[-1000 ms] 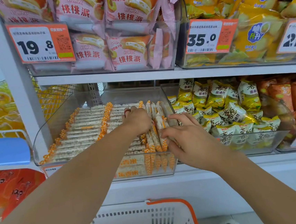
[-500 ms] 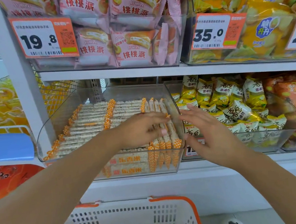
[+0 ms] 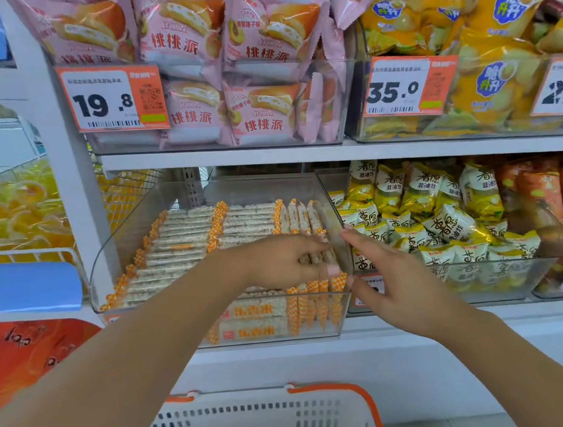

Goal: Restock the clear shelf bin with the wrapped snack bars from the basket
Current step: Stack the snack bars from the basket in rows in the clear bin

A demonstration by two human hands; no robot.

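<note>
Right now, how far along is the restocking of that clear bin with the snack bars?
Mostly done: the clear bin holds rows of snack bars. In hand: the left hand presses on the upright bars at its right end, the right hand at the bin's right wall. Left: a few bars show in the basket.

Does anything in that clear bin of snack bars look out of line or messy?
Slightly. In the clear bin, most snack bars lie crosswise in two neat rows, but a few bars at the right end run front to back. The left hand rests on those. Nothing looks spilled or torn.
</note>
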